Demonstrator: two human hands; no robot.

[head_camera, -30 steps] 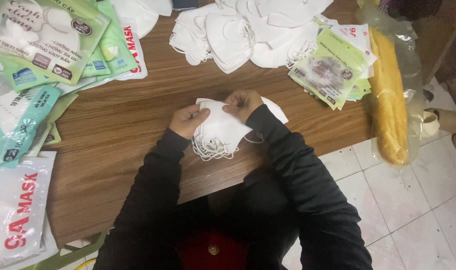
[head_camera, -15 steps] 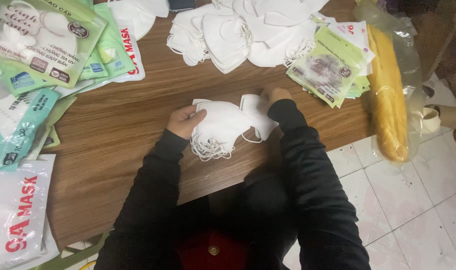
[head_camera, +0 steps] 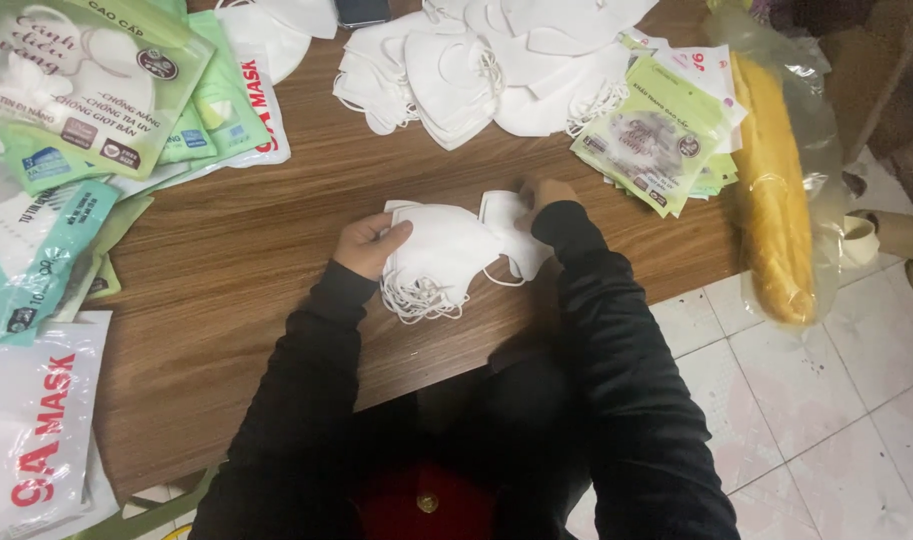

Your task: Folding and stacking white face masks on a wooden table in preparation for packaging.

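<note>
1. Take the small stack of white masks [head_camera: 438,252] at the near middle of the wooden table [head_camera: 226,290] as the reference point for all positions below.
2. Far left of the stack: green and teal mask packets [head_camera: 71,90] lie overlapped, with white packets bearing red print [head_camera: 31,440] at the near-left table corner.
3. Your left hand [head_camera: 371,245] is closed on the stack's left edge, thumb on top, fingers curled beneath.
4. The stack rests flat on the table; its ear loops [head_camera: 416,300] hang in a loose tangle on the near side.
5. Just right of the stack: a single white mask [head_camera: 511,235] touches it and partly overlaps it.
6. Your right hand [head_camera: 548,192] is pinched on the far edge of that single mask (fingertips mostly hidden behind it).
7. Beyond the stack: a loose heap of white masks [head_camera: 476,60] covers the far table edge.
8. Right of the stack: a fan of green packets [head_camera: 651,140], then a yellow roll in clear plastic [head_camera: 771,200] at the table's right edge.
</note>
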